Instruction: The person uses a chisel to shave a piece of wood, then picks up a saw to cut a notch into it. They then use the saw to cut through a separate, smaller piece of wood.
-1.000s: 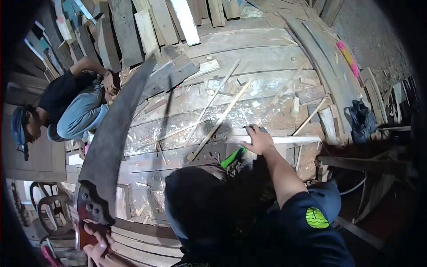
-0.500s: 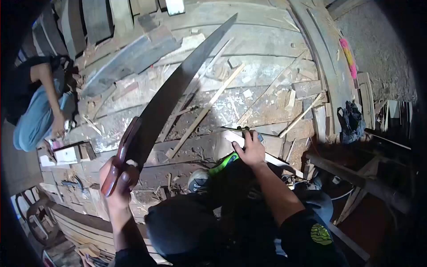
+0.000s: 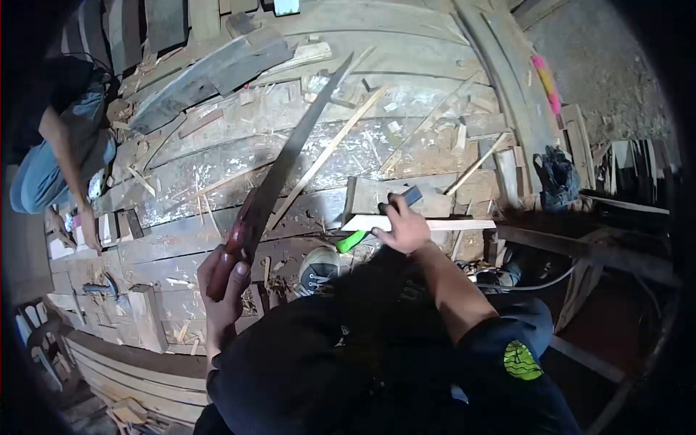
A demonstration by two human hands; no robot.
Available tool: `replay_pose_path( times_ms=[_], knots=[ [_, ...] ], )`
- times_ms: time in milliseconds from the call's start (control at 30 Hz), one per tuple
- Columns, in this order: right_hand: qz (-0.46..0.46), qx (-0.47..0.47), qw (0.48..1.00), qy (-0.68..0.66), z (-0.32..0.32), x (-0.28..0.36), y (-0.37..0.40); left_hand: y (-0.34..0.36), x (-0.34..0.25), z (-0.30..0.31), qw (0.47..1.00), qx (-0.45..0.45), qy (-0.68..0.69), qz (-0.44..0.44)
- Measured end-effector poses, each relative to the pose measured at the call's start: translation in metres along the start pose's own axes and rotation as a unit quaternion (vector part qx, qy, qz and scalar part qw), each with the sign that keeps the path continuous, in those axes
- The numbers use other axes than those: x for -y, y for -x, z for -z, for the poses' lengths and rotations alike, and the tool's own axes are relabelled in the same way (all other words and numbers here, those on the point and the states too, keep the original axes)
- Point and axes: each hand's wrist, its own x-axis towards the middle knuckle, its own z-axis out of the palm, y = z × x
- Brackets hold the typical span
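Observation:
In my left hand (image 3: 225, 279) is a handsaw (image 3: 290, 148), gripped by its reddish-brown wooden handle, its long blade slanting up and away to the right over the floor. My right hand (image 3: 406, 230) is closed over a pale wood strip (image 3: 460, 225) lying crosswise in front of me; its left end is cut at a slant. By those fingers is a small dark bluish piece (image 3: 412, 194), whose kind I cannot make out. A bright green handle (image 3: 351, 241) shows just below the strip's left end; the rest of it is hidden.
At the left, another person (image 3: 65, 145) crouches with hands low near small wood blocks (image 3: 119, 226). Wood scraps and shavings litter the plank floor. A grey board (image 3: 210, 80) lies ahead. At right are a black plastic bag (image 3: 558, 177) and a wooden frame (image 3: 587, 250).
The saw and my left hand have shifted right and lower, the blade now seen more edge-on. The wood strip now lies nearly level across my view under my right hand.

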Motion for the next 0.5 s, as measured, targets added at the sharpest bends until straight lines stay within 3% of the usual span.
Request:
replay_pose_path(
  times_ms=[133,200,267,300,333,400,500],
  knots=[
    [0.005,-0.005,0.999,0.038,0.004,0.010,0.020,0.022,0.017,0.001,0.993,-0.042,0.099,0.048],
    [0.016,-0.006,0.998,0.058,0.008,0.007,0.020,0.026,0.023,-0.001,0.993,-0.073,0.083,0.035],
    [-0.027,0.026,0.998,0.041,0.019,0.010,0.018,0.029,0.023,-0.011,0.982,-0.142,0.109,0.057],
    [-0.027,-0.032,0.999,0.023,0.020,0.010,0.015,0.030,0.021,-0.016,0.973,-0.163,0.138,0.088],
    [-0.004,-0.064,0.998,0.029,0.019,0.008,0.005,0.029,0.026,-0.013,0.972,-0.166,0.141,0.090],
    [-0.012,-0.076,0.997,0.018,0.016,0.012,-0.016,0.020,0.034,-0.006,0.988,-0.057,0.134,0.056],
    [0.003,-0.066,0.998,0.013,0.007,0.023,-0.039,0.021,0.032,-0.016,0.996,-0.075,0.046,0.005]
  ],
)
